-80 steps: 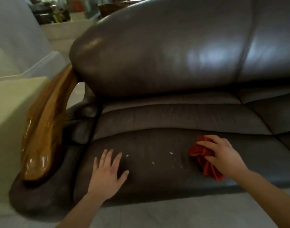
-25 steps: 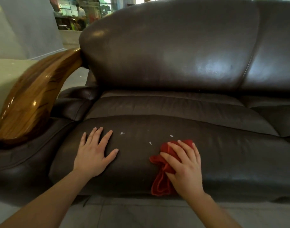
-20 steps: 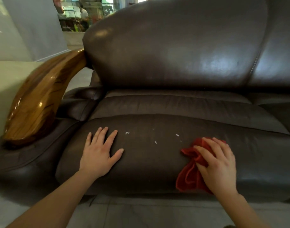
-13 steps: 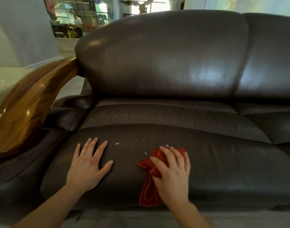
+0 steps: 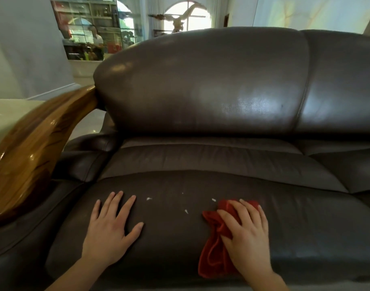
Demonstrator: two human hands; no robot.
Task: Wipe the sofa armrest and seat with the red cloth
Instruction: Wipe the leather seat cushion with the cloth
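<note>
both hands are down on the seat cushion (image 5: 295, 223) of the dark brown leather sofa (image 5: 211, 85), low in the frame. right hand (image 5: 246, 234) is lower right of centre, fingers spread only a little and laid flat, palm pressing down on the red cloth (image 5: 213, 255). that cloth is bunched and crumpled beneath it, poking out past the fingertips at the top and spilling down the left side of the hand toward the front edge of the cushion. not pinched, just pinned under the palm and fingers.

left hand (image 5: 111, 229) is lower left of centre, well apart from the cloth, wide open with fingers fanned and thumb out to the right, resting flat on bare leather and holding nothing.

between the two hands, a few small white specks (image 5: 148, 198) sit on the cushion, one just beside the cloth's upper left corner.

over on the left edge of the frame, the glossy wooden armrest (image 5: 32, 148) curves up toward the backrest, with a padded leather roll tucked under it. nothing lies across it, and neither hand is near it.

behind the sofa, upper left, a glass cabinet (image 5: 91, 30) with shelves, and at top centre an arched window (image 5: 188, 15) with a bird figure in front of it.
</note>
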